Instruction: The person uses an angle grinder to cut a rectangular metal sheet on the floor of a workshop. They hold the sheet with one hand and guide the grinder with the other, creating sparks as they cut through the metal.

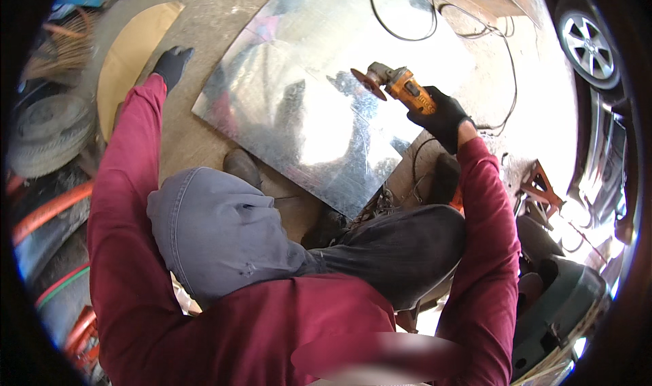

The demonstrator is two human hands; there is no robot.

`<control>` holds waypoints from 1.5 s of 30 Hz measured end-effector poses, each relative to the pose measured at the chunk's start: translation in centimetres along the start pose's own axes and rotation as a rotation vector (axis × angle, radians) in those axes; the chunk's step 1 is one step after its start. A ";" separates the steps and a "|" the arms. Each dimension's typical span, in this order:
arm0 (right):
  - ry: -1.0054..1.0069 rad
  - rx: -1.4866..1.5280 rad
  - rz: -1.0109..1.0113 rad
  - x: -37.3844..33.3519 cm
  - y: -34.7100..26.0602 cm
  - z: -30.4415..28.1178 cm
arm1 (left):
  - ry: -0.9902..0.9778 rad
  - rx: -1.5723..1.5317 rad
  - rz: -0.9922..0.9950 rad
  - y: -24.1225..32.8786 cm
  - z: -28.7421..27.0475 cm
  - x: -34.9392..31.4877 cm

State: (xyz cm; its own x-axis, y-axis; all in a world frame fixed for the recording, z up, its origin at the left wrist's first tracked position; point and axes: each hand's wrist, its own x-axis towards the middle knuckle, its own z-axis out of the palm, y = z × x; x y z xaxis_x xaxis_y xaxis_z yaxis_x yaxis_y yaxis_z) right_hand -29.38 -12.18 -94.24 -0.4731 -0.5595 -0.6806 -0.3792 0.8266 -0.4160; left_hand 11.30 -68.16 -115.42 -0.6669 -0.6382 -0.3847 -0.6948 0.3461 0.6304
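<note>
My right hand (443,117), in a black glove, is wrapped round the body of an orange angle grinder (411,92). The grinder's brown disc (369,83) points left, above a large shiny sheet of metal (272,107) lying on the floor. I cannot tell whether the disc is spinning. Off to the left, my left hand (174,68), also gloved, reaches out beside a tan, curved flat piece (132,46). Its fingers are stretched forward and nothing shows in them. Whether it touches the piece's edge is hard to see.
A black cable (514,80) loops over the floor on the right. Tyres (51,131) and a straw broom (68,49) crowd the left side. At right are an orange jack stand (541,189) and a car wheel (587,43). My knees are bent close to the sheet.
</note>
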 end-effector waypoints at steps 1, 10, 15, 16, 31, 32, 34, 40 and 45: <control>-0.023 -0.064 0.062 -0.7 -0.1 0.0 | -0.029 0.014 -0.061 0.0 1.8 0.9; -0.051 -0.157 0.194 -2.4 5.1 3.4 | 0.003 0.245 -0.223 0.8 10.0 3.5; -0.110 -0.189 0.161 -0.2 3.6 3.7 | -0.003 0.388 -0.204 -2.3 8.6 3.9; -0.109 -0.199 0.152 0.2 3.7 4.0 | 0.004 0.408 -0.172 -3.3 9.0 3.8; -0.174 -0.265 0.197 0.2 3.2 4.1 | 0.100 0.220 -0.208 4.5 11.9 -1.5; -0.178 -0.264 0.196 0.3 3.0 4.1 | 0.118 0.216 -0.191 4.3 11.7 -1.6; -0.184 -0.273 0.191 0.5 2.8 4.2 | 0.153 0.209 -0.158 4.0 11.4 -1.9; -0.181 -0.309 0.182 0.7 3.1 4.2 | 0.162 0.219 -0.163 6.5 11.0 -3.1; -0.198 -0.285 0.117 1.3 3.1 4.2 | 0.198 0.170 -0.146 7.9 10.5 -3.7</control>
State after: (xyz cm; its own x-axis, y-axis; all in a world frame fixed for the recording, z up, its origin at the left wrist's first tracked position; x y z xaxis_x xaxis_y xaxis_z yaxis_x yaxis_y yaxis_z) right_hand -27.82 -10.04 -98.94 -0.3737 -0.4165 -0.8288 -0.5511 0.8184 -0.1628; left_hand 5.43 -55.85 -116.13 -0.5029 -0.8057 -0.3129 -0.8256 0.3407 0.4497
